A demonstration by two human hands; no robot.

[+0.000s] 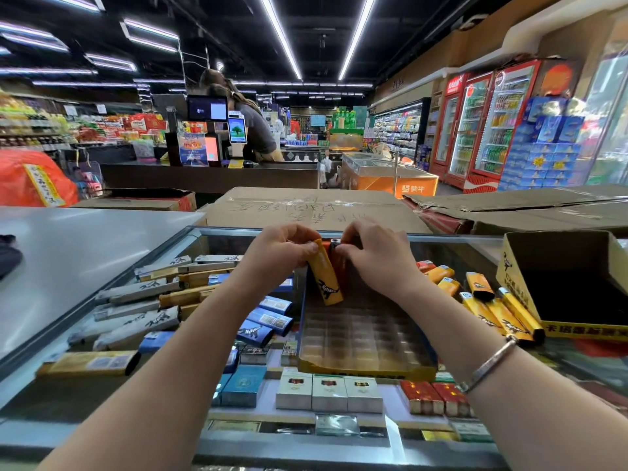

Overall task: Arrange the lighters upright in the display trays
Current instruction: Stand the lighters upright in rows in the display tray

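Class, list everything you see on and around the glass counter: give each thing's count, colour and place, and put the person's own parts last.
Display tray: one, yellow-edged, mid-counter, mostly unfilled.
Yellow lighter: one, tilted at the tray's far end.
Orange lighters: a few, upright, behind it.
Loose lighters: about eight, yellow and orange, lying right of the tray.
Yellow carton: one, open, far right.
Blue lighters: several, lying left of the tray.
Grey and gold lighters: many, lying further left.
Cigarette packs: many, under the glass.
Left hand: grips the yellow lighter.
Right hand: fingers on the orange lighters.
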